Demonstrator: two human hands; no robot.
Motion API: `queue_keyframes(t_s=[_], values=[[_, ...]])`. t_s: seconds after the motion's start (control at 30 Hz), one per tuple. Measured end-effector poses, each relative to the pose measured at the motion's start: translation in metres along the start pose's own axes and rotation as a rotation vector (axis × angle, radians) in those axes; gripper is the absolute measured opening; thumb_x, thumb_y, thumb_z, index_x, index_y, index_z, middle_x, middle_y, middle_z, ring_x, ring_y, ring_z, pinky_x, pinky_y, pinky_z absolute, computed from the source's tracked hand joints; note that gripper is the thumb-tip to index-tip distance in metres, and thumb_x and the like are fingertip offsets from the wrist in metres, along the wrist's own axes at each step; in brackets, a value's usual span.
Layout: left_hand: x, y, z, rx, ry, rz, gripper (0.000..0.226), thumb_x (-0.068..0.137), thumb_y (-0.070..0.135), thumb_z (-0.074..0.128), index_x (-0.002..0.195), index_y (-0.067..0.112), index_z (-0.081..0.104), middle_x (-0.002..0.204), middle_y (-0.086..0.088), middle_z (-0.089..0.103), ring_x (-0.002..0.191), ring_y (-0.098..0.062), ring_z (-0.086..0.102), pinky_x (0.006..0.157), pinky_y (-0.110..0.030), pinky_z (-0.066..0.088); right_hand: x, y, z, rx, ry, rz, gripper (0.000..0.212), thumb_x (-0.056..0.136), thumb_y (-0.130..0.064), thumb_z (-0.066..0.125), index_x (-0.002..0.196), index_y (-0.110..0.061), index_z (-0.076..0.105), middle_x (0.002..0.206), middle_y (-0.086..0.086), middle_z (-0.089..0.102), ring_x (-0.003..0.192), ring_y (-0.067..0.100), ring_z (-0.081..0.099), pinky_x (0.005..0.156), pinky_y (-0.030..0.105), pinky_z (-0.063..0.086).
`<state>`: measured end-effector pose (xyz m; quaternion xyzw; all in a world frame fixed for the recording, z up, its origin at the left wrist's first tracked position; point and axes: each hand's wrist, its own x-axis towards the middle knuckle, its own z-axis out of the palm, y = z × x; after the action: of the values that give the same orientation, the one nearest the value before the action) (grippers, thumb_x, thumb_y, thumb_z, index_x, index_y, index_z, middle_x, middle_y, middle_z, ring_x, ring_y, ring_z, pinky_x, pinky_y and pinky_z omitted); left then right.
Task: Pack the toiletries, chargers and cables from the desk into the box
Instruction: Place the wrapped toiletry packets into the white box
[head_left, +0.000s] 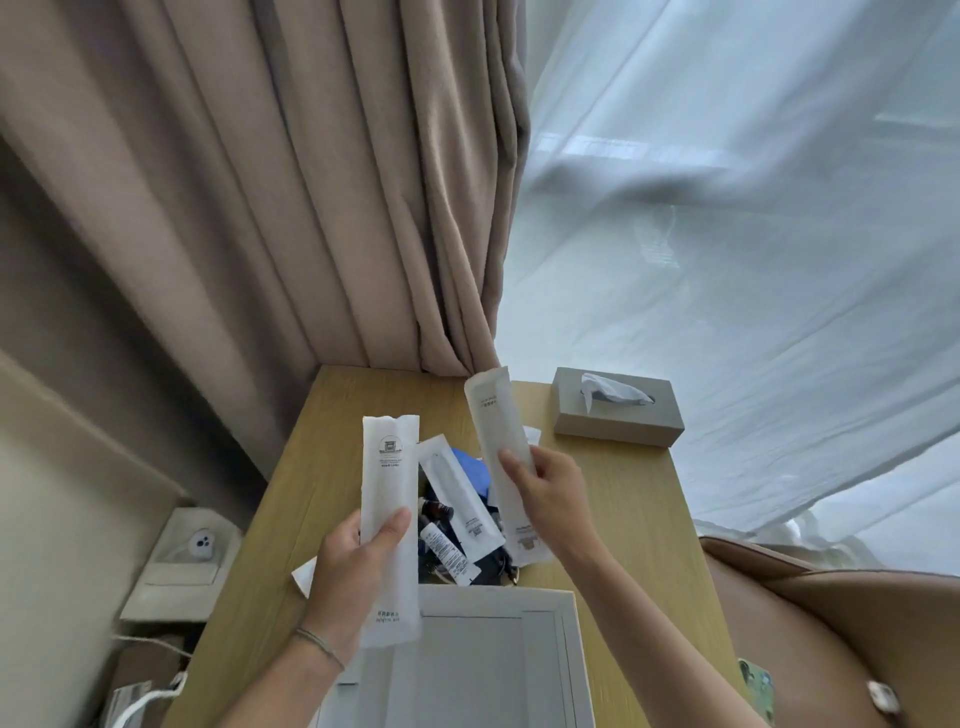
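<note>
Holding two white sachets above the desk (623, 519), one per hand: left hand (348, 566) in the lower centre grasping the left sachet (390, 499) with thumb across its front, right hand (545, 493) just right of centre pinching the right sachet (501, 441) near its middle. Grey box (566, 654) sitting open at the bottom centre, directly below both hands. Best lowered flat and lengthwise along a box wall, one after the other, leaving room for bulkier things; releasing low rather than dropping probably avoids creasing. Left on the desk between the hands: a third sachet (457, 499), one labelled tube (447, 553), one dark bottle (435, 512), something blue (470, 462), partly hidden. Cables and chargers not clearly made out in that pile. One tissue box (618, 410) at centre right
</note>
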<state>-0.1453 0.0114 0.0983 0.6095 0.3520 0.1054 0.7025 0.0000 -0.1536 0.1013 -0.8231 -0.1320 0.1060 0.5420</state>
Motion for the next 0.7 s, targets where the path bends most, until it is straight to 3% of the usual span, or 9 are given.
queue_keyframes(t_s=[0.07, 0.13, 0.2, 0.3, 0.53, 0.7], values=[[-0.007, -0.006, -0.009, 0.006, 0.007, -0.011, 0.010, 0.090, 0.030, 0.072, 0.094, 0.021, 0.073, 0.083, -0.002, 0.077, 0.070, -0.014, 0.072, 0.068, -0.038, 0.059, -0.026, -0.009, 0.002, 0.053, -0.026, -0.014, 0.021, 0.090, -0.039, 0.063, 0.078, -0.024, 0.070, 0.067, -0.004, 0.068, 0.057, 0.011, 0.060, 0.051, 0.022, 0.044], [-0.013, -0.013, -0.021, 0.012, 0.006, -0.017, 0.009, 0.091, 0.029, 0.071, 0.097, 0.022, 0.073, 0.083, 0.004, 0.077, 0.074, -0.013, 0.073, 0.064, -0.032, 0.059, -0.051, -0.009, 0.008, 0.106, -0.058, 0.034, 0.008, 0.093, -0.025, 0.067, 0.094, -0.019, 0.071, 0.082, -0.005, 0.074, 0.071, 0.016, 0.069, 0.059, 0.031, 0.055], [-0.020, -0.020, -0.033, 0.018, -0.015, -0.017, 0.008, 0.092, 0.029, 0.069, 0.098, 0.024, 0.072, 0.083, 0.008, 0.077, 0.069, -0.008, 0.072, 0.055, -0.022, 0.055, -0.073, -0.002, 0.018, 0.195, -0.091, 0.112, 0.012, 0.094, -0.013, 0.067, 0.106, -0.010, 0.068, 0.096, 0.006, 0.077, 0.084, 0.024, 0.074, 0.070, 0.039, 0.060], [-0.028, -0.030, -0.052, 0.037, -0.022, -0.029, 0.007, 0.092, 0.031, 0.068, 0.097, 0.026, 0.071, 0.083, 0.009, 0.077, 0.073, -0.010, 0.073, 0.059, -0.026, 0.058, -0.104, 0.016, 0.035, 0.272, -0.125, 0.231, 0.019, 0.093, -0.005, 0.067, 0.112, -0.009, 0.066, 0.101, 0.010, 0.077, 0.089, 0.023, 0.075, 0.075, 0.039, 0.062], [-0.038, -0.048, -0.087, 0.014, -0.022, -0.069, 0.013, 0.094, 0.031, 0.067, 0.105, 0.026, 0.071, 0.090, 0.003, 0.077, 0.086, -0.022, 0.072, 0.074, -0.040, 0.060, -0.146, 0.067, 0.071, 0.113, -0.299, 0.415, 0.035, 0.090, -0.002, 0.066, 0.109, -0.031, 0.068, 0.100, -0.006, 0.076, 0.090, 0.009, 0.071, 0.069, 0.019, 0.051], [-0.045, -0.059, -0.105, 0.037, -0.048, -0.105, 0.024, 0.093, 0.037, 0.066, 0.115, 0.026, 0.068, 0.101, -0.003, 0.075, 0.095, -0.029, 0.071, 0.084, -0.051, 0.060, -0.152, 0.093, 0.094, -0.049, -0.360, 0.564, 0.035, 0.090, -0.007, 0.064, 0.122, -0.022, 0.064, 0.110, 0.000, 0.072, 0.101, 0.024, 0.070, 0.088, 0.048, 0.060]])
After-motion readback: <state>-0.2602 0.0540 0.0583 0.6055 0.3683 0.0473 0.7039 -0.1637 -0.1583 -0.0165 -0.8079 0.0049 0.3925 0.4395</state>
